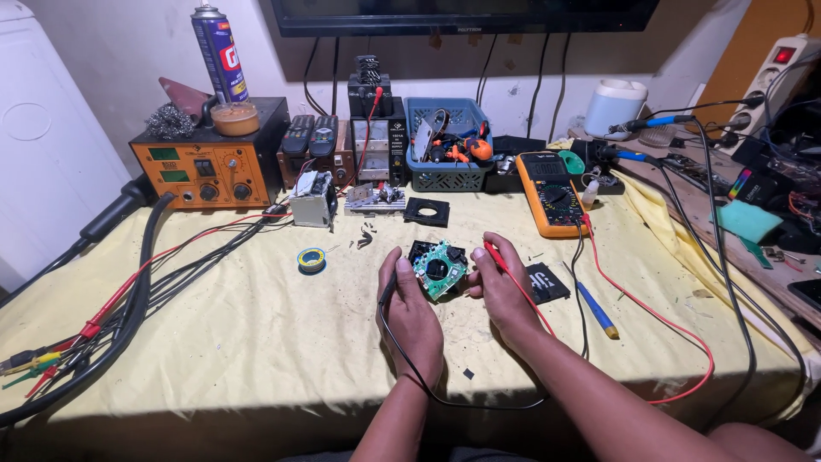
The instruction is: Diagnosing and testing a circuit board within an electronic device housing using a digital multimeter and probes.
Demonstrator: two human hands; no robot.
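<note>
Yellow cloth [256, 316], creased and flecked with small debris, covers the table from edge to edge, and a pale wall rises behind it with the lower edge of a dark screen [462, 15] mounted above. Taking the green circuit board [440, 269] near the middle of the cloth as the landmark, the left hand [410, 308] lies just left of it, fingers clenched around a black probe [388, 291] whose tip meets the board's left edge. The right hand [500, 287] sits just right of the board, fingers grasping a red probe [499, 258] while also touching the board's right side. Behind and to the right of the board lies an orange multimeter [554, 192], its red lead [650, 316] looping across the cloth. Straight behind the board, against the wall, stands a blue slotted basket [448, 175] holding a jumble of small tools and parts, among them an orange round piece; the rest cannot be told apart. Behind and far left of the board stands an orange soldering station [209, 162], with a small round tin [234, 118] of brownish paste, a wad of steel wool [169, 121] and a spray can [219, 53] on or just behind it. A small solder spool [311, 259] lies left of the board. A bundle of black and red cables [128, 299] trails over the cloth at far left.
</note>
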